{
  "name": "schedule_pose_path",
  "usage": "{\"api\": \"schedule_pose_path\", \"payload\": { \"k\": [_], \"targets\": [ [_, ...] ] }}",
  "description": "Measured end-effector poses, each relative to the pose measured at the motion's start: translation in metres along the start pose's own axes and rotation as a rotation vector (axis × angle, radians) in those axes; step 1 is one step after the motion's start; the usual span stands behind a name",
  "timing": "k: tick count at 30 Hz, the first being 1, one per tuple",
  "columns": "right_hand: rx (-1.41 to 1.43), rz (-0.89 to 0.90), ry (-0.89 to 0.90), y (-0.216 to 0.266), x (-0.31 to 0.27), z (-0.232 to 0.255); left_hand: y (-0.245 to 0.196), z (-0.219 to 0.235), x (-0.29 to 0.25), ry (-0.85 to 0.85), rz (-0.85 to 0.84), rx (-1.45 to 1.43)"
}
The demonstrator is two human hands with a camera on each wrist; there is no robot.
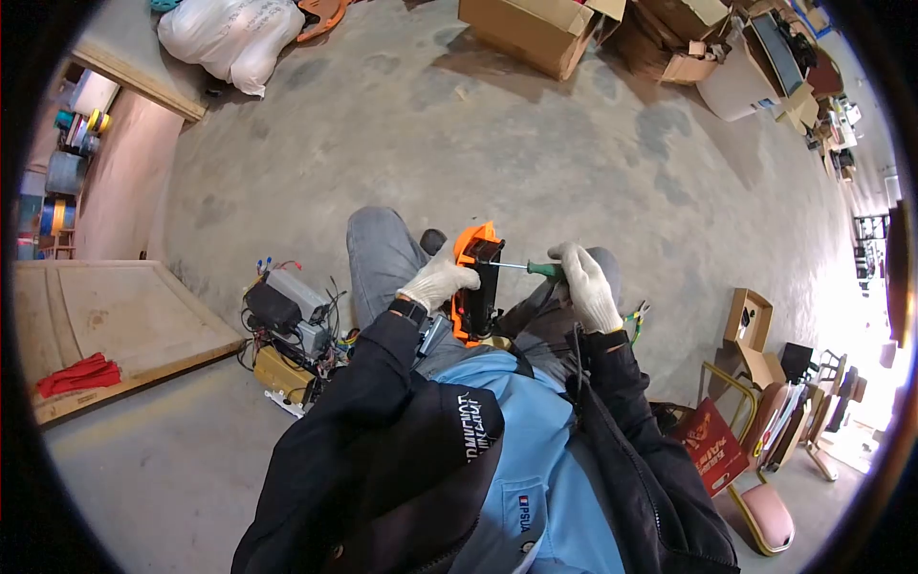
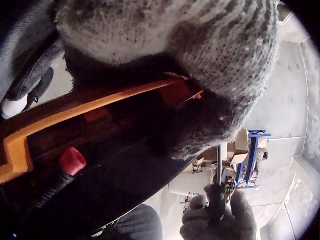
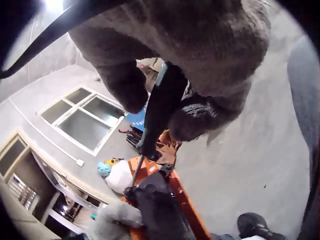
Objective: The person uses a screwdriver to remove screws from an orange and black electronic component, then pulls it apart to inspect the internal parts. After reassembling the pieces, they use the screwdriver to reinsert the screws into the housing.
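Observation:
My left hand (image 1: 440, 280), in a white knit glove, grips an orange and black plastic housing (image 1: 489, 287) held upright over my lap. In the left wrist view the orange rim (image 2: 90, 103) runs under the glove, and a red-tipped black piece (image 2: 73, 161) lies against the dark inside. From the right, my gloved right hand (image 1: 588, 287) holds a green-handled screwdriver (image 1: 545, 271). Its thin shaft points at the housing's black part, near the upper end. The right wrist view shows the fingers around the screwdriver handle (image 3: 160, 110) and the shaft's tip right at the black part (image 3: 157, 207).
Beside my left leg lies a heap of electronic modules and wires (image 1: 296, 320). Green-handled pliers (image 1: 639, 316) are on the floor by my right knee. A wooden board (image 1: 124, 325) bears a red cloth (image 1: 78, 374). Cardboard boxes (image 1: 526, 38) stand ahead, a chair (image 1: 765, 517) at the right.

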State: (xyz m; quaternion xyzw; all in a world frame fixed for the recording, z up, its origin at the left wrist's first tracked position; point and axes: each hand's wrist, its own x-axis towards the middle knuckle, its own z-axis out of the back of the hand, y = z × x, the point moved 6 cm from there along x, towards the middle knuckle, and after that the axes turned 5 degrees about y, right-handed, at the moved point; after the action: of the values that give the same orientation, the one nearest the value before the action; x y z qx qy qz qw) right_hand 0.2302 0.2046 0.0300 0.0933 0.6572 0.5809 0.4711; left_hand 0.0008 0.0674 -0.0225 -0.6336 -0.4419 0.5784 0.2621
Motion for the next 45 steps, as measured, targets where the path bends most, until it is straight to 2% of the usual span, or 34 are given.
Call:
{"api": "schedule_pose_path", "payload": {
  "k": [2, 5, 8, 11, 14, 17, 20, 23, 26, 29, 32, 35, 38, 41, 44, 45],
  "targets": [
    [0.015, -0.048, 0.026, 0.001, -0.001, -0.001, -0.005, -0.001, -0.004, -0.01, 0.008, 0.019],
    [-0.007, 0.108, 0.006, -0.007, 0.004, 0.0, -0.011, -0.003, -0.008, -0.011, 0.016, 0.053],
    [0.292, 0.131, -0.009, -0.02, 0.01, -0.002, -0.015, -0.004, -0.01, -0.006, 0.015, 0.05],
    [0.331, 0.161, 0.019, -0.019, 0.012, -0.001, -0.011, -0.003, -0.006, 0.004, -0.02, 0.033],
    [0.234, 0.106, -0.026, -0.006, 0.005, -0.004, -0.011, -0.004, -0.005, -0.009, -0.044, 0.031],
    [0.018, -0.066, -0.009, -0.002, 0.0, 0.001, -0.006, -0.002, -0.003, -0.01, -0.053, 0.035],
    [-0.028, -0.051, -0.036, -0.012, 0.004, 0.001, -0.004, 0.0, -0.001, -0.019, -0.068, 0.056],
    [0.015, 0.008, -0.008, -0.004, -0.003, -0.001, -0.001, 0.001, 0.001, -0.025, -0.047, 0.068],
    [0.166, 0.078, 0.01, -0.028, 0.007, 0.003, -0.002, 0.0, 0.0, -0.027, -0.04, 0.075],
    [0.161, 0.097, 0.054, -0.027, 0.008, 0.004, 0.002, 0.001, 0.002, -0.014, -0.024, 0.042],
    [0.12, 0.067, -0.018, 0.002, -0.006, -0.003, 0.001, 0.0, 0.001, -0.013, -0.012, 0.034],
    [-0.092, 0.011, -0.002, 0.001, -0.003, 0.003, -0.005, -0.001, -0.003, -0.033, -0.006, 0.052],
    [-0.002, -0.008, 0.047, -0.01, 0.001, 0.003, -0.003, 0.0, -0.001, -0.022, -0.005, 0.056],
    [0.019, 0.055, 0.001, -0.017, 0.004, 0.003, 0.002, 0.0, 0.002, -0.003, -0.019, 0.03],
    [0.259, 0.087, 0.011, -0.027, 0.007, 0.003, 0.001, -0.001, 0.003, 0.009, -0.046, 0.023],
    [0.209, 0.107, 0.018, -0.029, 0.009, 0.005, 0.001, -0.001, 0.003, 0.012, -0.056, 0.025]
  ]
}}
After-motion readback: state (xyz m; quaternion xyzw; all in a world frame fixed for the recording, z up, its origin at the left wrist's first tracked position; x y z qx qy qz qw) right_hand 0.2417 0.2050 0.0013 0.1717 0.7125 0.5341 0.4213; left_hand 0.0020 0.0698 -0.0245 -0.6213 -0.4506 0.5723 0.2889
